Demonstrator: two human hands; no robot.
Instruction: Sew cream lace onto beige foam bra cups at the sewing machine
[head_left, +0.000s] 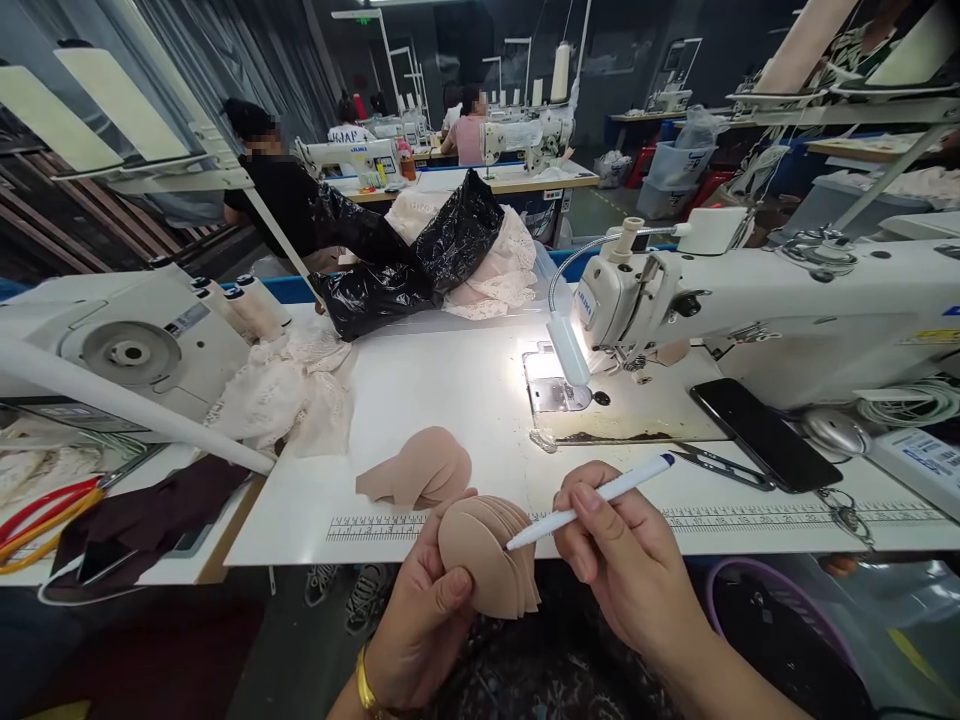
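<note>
Fanned between the thumb and fingers of my left hand (427,610) is a stack of beige fabric pieces (474,560), rounded and overlapping, just off the table's front edge. My right hand (619,540) grips a white marker pen (592,507) with a dark end cap. The pen's tip points left and meets, or nearly meets, the edge of the top pieces; actual contact is hard to tell. Behind the stack, a second pile of beige fabric pieces (431,465) lies on the white table (435,365) near a printed ruler scale.
A sewing machine (675,295) with a lit lamp (568,350) stands right. Thread snips (724,466) and a black phone (765,435) lie beside it. Black plastic bags (457,235) and lace fabric (281,385) sit behind and left. Other people work farther back.
</note>
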